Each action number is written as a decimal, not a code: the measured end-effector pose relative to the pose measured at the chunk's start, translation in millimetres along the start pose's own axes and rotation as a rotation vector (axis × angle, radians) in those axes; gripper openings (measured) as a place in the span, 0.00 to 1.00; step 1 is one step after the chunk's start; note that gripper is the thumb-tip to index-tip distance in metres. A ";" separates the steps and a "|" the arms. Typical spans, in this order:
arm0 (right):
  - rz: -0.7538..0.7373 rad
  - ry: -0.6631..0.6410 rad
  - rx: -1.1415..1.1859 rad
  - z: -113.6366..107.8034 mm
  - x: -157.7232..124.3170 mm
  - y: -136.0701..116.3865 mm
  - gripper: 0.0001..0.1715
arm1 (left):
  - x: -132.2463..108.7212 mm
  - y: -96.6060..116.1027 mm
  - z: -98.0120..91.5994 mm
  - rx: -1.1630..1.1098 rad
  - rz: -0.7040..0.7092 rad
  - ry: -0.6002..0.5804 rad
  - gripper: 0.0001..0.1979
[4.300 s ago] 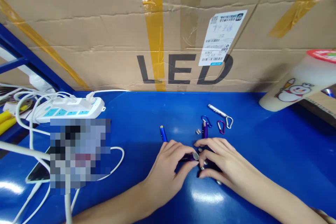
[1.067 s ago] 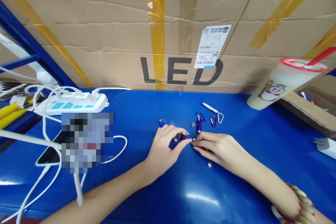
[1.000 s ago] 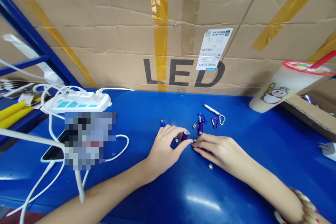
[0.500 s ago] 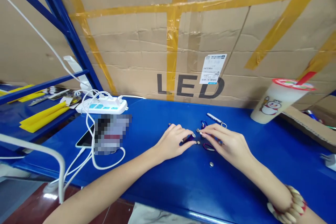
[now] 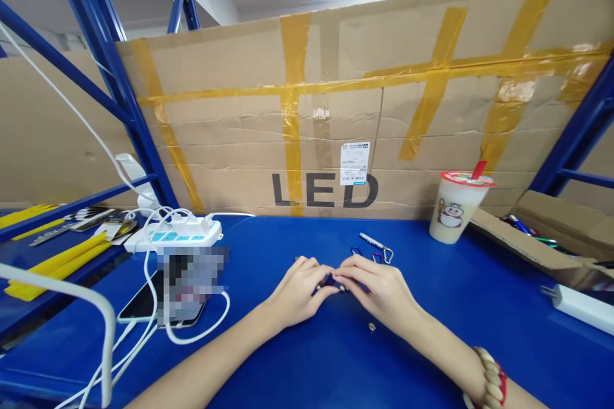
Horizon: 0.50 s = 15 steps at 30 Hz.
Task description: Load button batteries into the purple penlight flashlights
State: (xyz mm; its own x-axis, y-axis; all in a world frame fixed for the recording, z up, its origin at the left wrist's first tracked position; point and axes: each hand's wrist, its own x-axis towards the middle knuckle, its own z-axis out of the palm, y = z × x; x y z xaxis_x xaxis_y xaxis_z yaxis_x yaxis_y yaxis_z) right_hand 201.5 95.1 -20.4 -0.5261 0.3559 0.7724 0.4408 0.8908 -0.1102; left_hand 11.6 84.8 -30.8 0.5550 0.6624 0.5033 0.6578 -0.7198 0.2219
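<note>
Purple tube [image 5: 329,279] at the fingertips of the left hand [image 5: 298,294]

Thumb and fingers of the left hand are closed around the tube, just above the blue tabletop [image 5: 307,374]. The right hand [image 5: 384,287] comes in from the other side, its fingertips drawn close together at the tube's end; whether they pinch anything is too small to tell. The tube looks light and stiff, probably metal, smooth enough to roll or slip. A pinch around the middle of its barrel should suit it, leaving the end free.

Small silver pieces [image 5: 342,288] sit just below the fingertips, and a silver disc [image 5: 371,327] lies apart, nearer the wearer. Such pieces are likely hard and slick, best taken by the edges.

Beyond the right hand lie a silver penlight [image 5: 371,241] with its clip [image 5: 388,255], and a purple clip [image 5: 377,258]. Any marking on them is unreadable.

Farther out, big black letters on the cardboard [image 5: 230,160] read "LED". Its white shipping label [image 5: 355,163] carries barcodes and fine print too small to read, with a blue patch at the lower corner. The drink cup [image 5: 444,232] shows a cartoon snowman; the lettering on its lid cannot be made out.
</note>
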 end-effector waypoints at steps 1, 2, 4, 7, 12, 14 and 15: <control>0.012 0.000 0.021 0.2 -0.7 0.2 0.07 | -0.3 0.4 0.1 0.006 -0.001 0.002 0.09; 0.027 0.000 0.046 0.1 -1.6 0.5 0.07 | -0.7 1.1 0.3 0.010 -0.004 0.005 0.08; 0.059 -0.002 0.106 -0.2 -3.3 1.9 0.07 | -1.4 3.3 1.2 0.018 -0.009 0.009 0.08; 0.084 -0.016 0.178 -0.1 -5.3 4.1 0.07 | -2.1 6.5 2.4 0.033 -0.011 0.007 0.07; 0.104 -0.079 0.179 4.8 -4.8 4.5 0.12 | -1.9 3.5 2.1 0.091 0.018 -0.028 0.08; 0.128 -0.139 0.172 6.6 -4.1 5.2 0.12 | -1.5 -0.3 1.3 0.113 0.038 -0.050 0.07; 0.138 -0.170 0.174 6.8 -3.8 6.1 0.12 | -1.4 -2.1 0.8 0.122 0.038 -0.055 0.07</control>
State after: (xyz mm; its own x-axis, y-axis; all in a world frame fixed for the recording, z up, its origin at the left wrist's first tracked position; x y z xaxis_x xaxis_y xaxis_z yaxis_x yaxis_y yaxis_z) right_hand 201.2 101.1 -28.2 -0.5907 0.5065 0.6281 0.3933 0.8604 -0.3239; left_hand 9.9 85.6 -32.6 0.6056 0.6476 0.4624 0.6908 -0.7163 0.0983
